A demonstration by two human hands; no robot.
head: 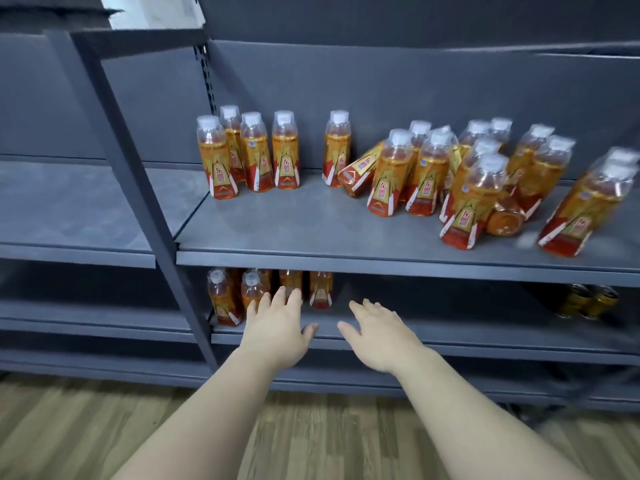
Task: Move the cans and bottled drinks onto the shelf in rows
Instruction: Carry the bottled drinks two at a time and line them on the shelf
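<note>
Your left hand (277, 327) and right hand (379, 336) both reach toward the lower board (450, 336) of the dark grey metal shelf unit (138, 188), palms down, fingers straight and spread, holding nothing. Your left fingertips lie in front of the lower-board bottles (221, 299) — clear plastic bottles with white caps and red-and-gold labels, filled with amber drink — and I cannot tell whether they touch one. Several of these stand upright at the board's left end, their tops partly hidden by the upper board (311, 233). Your right hand hovers just to the right of them, over bare board. On the upper board the same amber drink fills many more bottles: a left group (254, 152) of four standing near the post, a single bottle (336, 148) standing apart, a tipped bottle (360, 173) lying on its side just beside it, and a crowded right cluster (429, 174), mostly upright, with one fallen bottle (505, 220) showing its round base. Far right on the lower board, in shadow, sit gold cans (588, 301) — their contents cannot be seen. A pale wood-plank floor (104, 427) lies below.
</note>
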